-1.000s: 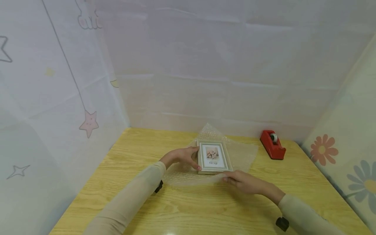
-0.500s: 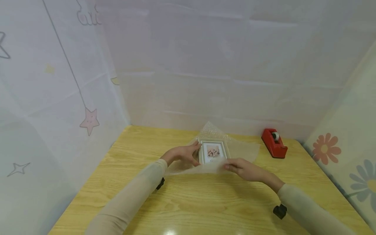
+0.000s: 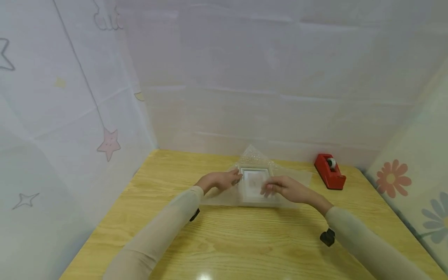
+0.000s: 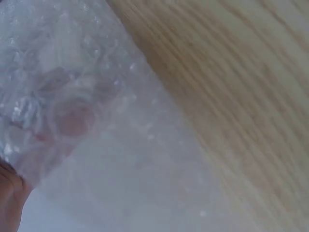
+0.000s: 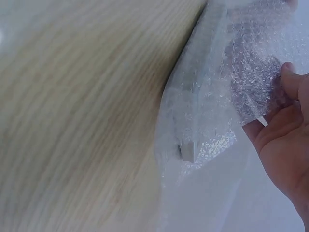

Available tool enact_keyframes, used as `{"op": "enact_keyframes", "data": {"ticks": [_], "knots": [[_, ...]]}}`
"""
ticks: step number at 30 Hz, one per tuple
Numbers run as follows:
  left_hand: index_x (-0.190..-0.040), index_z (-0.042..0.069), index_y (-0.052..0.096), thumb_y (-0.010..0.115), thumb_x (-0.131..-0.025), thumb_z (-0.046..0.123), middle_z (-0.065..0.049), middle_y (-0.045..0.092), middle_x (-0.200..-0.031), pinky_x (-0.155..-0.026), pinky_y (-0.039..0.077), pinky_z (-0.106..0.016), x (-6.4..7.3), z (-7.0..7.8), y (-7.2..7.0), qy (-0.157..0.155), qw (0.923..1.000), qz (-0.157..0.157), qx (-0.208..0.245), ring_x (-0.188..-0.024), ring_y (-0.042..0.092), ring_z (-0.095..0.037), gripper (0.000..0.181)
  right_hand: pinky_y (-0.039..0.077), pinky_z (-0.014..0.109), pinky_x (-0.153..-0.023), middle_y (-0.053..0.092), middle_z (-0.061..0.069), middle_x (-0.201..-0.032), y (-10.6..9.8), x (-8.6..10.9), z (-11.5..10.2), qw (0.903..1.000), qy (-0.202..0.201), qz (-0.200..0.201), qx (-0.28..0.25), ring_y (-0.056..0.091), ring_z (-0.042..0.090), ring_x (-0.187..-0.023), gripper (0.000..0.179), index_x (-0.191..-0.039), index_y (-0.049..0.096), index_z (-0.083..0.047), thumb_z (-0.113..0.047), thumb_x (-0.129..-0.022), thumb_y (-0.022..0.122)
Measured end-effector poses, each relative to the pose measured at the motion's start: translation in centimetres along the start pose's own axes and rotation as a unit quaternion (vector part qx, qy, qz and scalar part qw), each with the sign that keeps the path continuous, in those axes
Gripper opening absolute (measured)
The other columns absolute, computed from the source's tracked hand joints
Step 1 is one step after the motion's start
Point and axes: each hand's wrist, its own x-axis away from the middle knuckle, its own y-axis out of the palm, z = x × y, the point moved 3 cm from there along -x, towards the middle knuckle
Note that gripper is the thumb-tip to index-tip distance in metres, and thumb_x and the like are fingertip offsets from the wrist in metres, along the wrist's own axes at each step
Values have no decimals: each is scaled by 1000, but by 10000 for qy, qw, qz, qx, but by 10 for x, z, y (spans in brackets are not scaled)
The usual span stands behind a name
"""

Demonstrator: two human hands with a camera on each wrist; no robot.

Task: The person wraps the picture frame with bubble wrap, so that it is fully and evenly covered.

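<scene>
A picture frame [image 3: 254, 170] lies on a sheet of bubble wrap [image 3: 219, 199]. The near flap is folded up over it, so the photo shows only hazily; the top edge of the frame stays sharp. My right hand [image 3: 287, 188] is above the frame's right half. In the right wrist view its thumb and fingers pinch the edge of the flap, and a corner of the frame pokes out under the wrap. My left hand [image 3: 221, 181] is at the frame's left edge. In the left wrist view its fingers grip the wrap's edge, partly hidden behind the clear sheet.
A red tape dispenser [image 3: 329, 172] with a roll of tape stands at the back right of the wooden table [image 3: 217, 241]. One pointed corner of the wrap lies toward the back wall, another spreads to the right. Printed cloth hangs on three sides.
The right hand has drawn the near flap of bubble wrap up and away over the picture frame, covering the photo. The left hand has stayed by the frame's left edge, shifting its fingers slightly.
</scene>
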Motion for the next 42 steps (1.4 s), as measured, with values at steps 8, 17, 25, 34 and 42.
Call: {"op": "enact_keyframes", "data": {"ticks": [8, 17, 25, 34, 42], "knots": [[-156, 1, 38, 35, -112, 10, -24, 24, -162, -118, 25, -44, -3, -9, -14, 335, 9976, 399, -463, -150, 22, -36, 44, 56, 46, -77, 70, 12, -106, -14, -10, 12, 9963, 208, 483, 684, 66, 30, -92, 19, -116, 75, -15, -15, -106, 58], [-152, 4, 46, 32, -109, 0, -15, 41, -153, -110, 39, -43, -1, -30, -14, 446, 9939, 918, 407, -139, 43, -32, 46, 51, 35, -68, 67, -6, -91, -9, -27, 38, 9876, 586, 1001, 1060, 59, 14, -77, 11, -104, 77, -13, -20, -99, 71], [-157, 10, 40, 34, -106, -1, -19, 49, -148, -83, 54, -38, -5, -33, -17, 337, 9776, 1139, 1739, -117, 59, -32, 53, 51, 31, -63, 65, -6, -80, 0, -39, 57, 9792, 956, 1134, 1382, 59, 11, -70, 10, -96, 75, -8, -14, -90, 81], [-156, 6, 40, 42, -111, 39, -12, 39, -157, -112, 35, -45, -8, -12, -9, 120, 9944, 985, 356, -143, 37, -28, 56, 53, 32, -65, 66, -6, -79, 6, -44, 61, 9760, 1145, 1013, 1549, 62, 11, -72, 12, -95, 75, -6, -11, -88, 83], [-162, 22, 30, 38, -106, 59, -9, 9, -170, -113, 26, -64, -9, 21, 11, -448, 9863, 1065, -1177, -152, 14, -35, 68, 52, 32, -64, 65, -4, -80, 6, -47, 63, 9746, 1060, 968, 1720, 60, 10, -71, 19, -100, 75, -2, -14, -88, 83]]}}
